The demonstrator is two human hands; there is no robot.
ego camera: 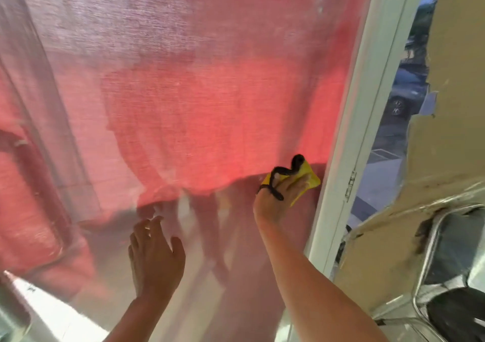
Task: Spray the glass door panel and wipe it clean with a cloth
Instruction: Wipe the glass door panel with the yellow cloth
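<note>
The glass door panel (183,92) fills most of the view, with a red-pink sheer fabric showing through it. My right hand (275,197) presses a yellow cloth (307,179) flat against the glass near the panel's right edge, beside the white door frame (349,163). A black hair tie loops over that hand's fingers. My left hand (154,257) is raised in front of the lower middle of the glass, fingers apart, holding nothing. No spray bottle is in view.
A metal hinge (350,185) sits on the frame's right side. Through the gap beyond it, a street with a parked car (404,97) shows. A chipped beige wall (451,105) stands at right, with a chrome-framed black chair (451,276) below it.
</note>
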